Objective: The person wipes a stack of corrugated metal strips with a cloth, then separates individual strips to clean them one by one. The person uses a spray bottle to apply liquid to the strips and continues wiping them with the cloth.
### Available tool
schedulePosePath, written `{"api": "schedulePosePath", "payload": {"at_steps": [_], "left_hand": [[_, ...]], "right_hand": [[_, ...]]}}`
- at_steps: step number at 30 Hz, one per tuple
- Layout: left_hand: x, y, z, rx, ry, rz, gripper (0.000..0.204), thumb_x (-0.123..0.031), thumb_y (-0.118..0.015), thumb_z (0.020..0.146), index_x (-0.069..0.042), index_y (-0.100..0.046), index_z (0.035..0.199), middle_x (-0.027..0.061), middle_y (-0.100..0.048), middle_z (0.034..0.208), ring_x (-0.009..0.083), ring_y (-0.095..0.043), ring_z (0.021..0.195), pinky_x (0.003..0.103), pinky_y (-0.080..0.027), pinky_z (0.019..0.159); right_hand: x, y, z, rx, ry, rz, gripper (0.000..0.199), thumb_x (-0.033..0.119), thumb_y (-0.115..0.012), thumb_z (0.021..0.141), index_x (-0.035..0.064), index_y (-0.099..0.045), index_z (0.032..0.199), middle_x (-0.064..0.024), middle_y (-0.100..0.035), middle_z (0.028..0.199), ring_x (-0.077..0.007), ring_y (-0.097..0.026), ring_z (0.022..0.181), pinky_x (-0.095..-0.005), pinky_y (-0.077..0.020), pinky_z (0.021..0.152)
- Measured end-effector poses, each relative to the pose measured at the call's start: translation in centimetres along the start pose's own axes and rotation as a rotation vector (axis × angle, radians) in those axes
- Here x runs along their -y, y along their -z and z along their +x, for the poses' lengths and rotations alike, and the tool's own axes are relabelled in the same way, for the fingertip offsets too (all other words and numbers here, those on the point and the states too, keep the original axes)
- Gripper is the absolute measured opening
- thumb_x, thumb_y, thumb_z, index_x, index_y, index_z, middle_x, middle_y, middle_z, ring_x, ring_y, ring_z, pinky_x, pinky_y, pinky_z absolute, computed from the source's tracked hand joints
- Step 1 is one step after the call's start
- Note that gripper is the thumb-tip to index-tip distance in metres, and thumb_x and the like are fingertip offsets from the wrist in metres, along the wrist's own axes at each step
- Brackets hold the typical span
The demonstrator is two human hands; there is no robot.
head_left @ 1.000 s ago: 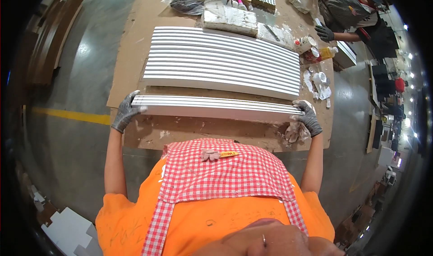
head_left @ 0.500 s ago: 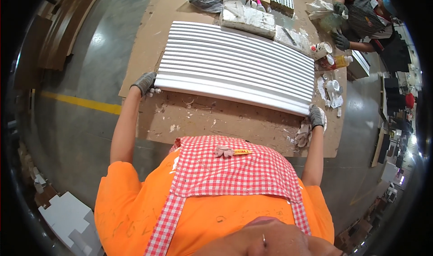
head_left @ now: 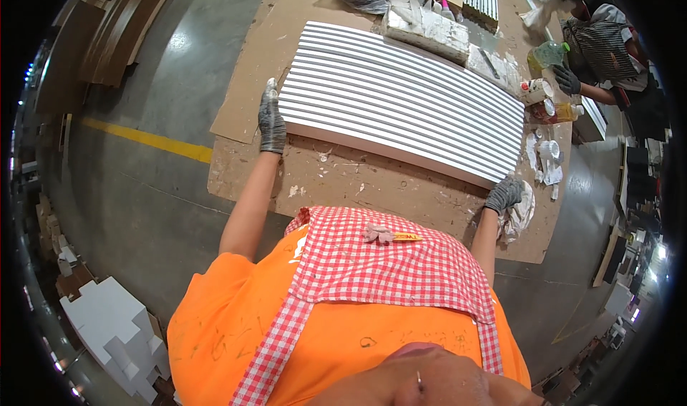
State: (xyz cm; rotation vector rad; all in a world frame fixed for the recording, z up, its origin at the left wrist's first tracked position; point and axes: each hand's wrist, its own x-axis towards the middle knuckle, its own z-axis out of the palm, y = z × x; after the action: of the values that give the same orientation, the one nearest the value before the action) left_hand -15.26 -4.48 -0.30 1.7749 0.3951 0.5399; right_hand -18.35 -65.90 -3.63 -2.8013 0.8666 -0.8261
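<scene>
Boards (head_left: 404,102) ranked side by side, white and ribbed, on a stained worktable (head_left: 343,171)

The tabletop, brown and spattered with pale flecks, spreads out beneath both gloved hands and well past them. On it, ahead of the hands and spanning the gap between them, sits the set of boards, packed into one long block. Their narrow upper edges are bright white, split by thin grey lines, so from where I'm standing the whole top looks striped. The near long side falls in shadow and reads a dull pinkish brown. The block lies aslant, its right end closer to the wearer.

Beyond it, farther from the hands, rests a pale, smeared slab (head_left: 427,30).

The hands are well apart. The left hand (head_left: 271,119) is flat and stretched out, fingers pointing away along the block's left end. The right hand (head_left: 505,194) is at the near right corner, fingers bent; whether it grips there I can't tell. Both gloves are grey, the left whitish at the fingertips.

A crumpled whitish rag (head_left: 522,213) lies just beside the right hand. Past that hand stands a small white roll (head_left: 549,150).
</scene>
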Motion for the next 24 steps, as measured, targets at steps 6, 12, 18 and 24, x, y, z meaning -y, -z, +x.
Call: {"api": "schedulePosePath", "payload": {"at_steps": [6, 12, 18, 24], "left_hand": [[1.6, -2.6, -0.4, 0.002, -0.006, 0.165, 0.038, -0.022, -0.041, 0.098, -0.001, -0.05, 0.128, 0.0118, -0.058, 0.123, 0.0223, -0.054, 0.113, 0.032, -0.038, 0.099], [1.0, -2.6, -0.9, -0.042, -0.057, 0.241, 0.037, -0.022, -0.041, 0.098, 0.001, -0.053, 0.125, 0.0118, -0.058, 0.123, 0.0201, -0.054, 0.113, 0.031, -0.039, 0.098], [0.4, -1.9, -0.7, 0.02, -0.066, 0.13, 0.038, -0.02, -0.043, 0.097, 0.003, -0.049, 0.128, 0.0127, -0.055, 0.126, 0.0219, -0.051, 0.116, 0.031, -0.038, 0.1], [-0.4, 1.1, -3.7, 0.072, -0.138, 0.139, 0.049, -0.025, -0.049, 0.095, 0.002, -0.039, 0.135, 0.0147, -0.042, 0.139, 0.0243, -0.039, 0.127, 0.034, -0.03, 0.106]], "right_hand": [[-3.2, 3.3, 2.4, 0.186, 0.119, 0.09, 0.032, 0.02, -0.056, 0.085, 0.0012, -0.063, 0.11, -0.0203, -0.064, 0.1, -0.0336, -0.06, 0.092, -0.039, -0.0443, 0.086], [-1.8, 8.8, 0.4, 0.39, -0.433, -0.405, 0.073, 0.051, -0.06, 0.079, 0.0195, -0.036, 0.141, -0.0164, -0.04, 0.139, -0.0377, -0.048, 0.117, -0.0501, -0.0378, 0.097], [-9.4, 5.1, -1.4, -0.007, -0.095, 0.021, 0.029, 0.021, -0.06, 0.08, 0.0005, -0.066, 0.098, -0.0218, -0.064, 0.092, -0.034, -0.061, 0.086, -0.0409, -0.0482, 0.08], [-1.4, 12.6, 5.2, -0.023, 0.103, 0.436, 0.02, 0.014, -0.058, 0.082, -0.0012, -0.066, 0.091, -0.0169, -0.066, 0.085, -0.0274, -0.062, 0.076, -0.0384, -0.0488, 0.069]]}}
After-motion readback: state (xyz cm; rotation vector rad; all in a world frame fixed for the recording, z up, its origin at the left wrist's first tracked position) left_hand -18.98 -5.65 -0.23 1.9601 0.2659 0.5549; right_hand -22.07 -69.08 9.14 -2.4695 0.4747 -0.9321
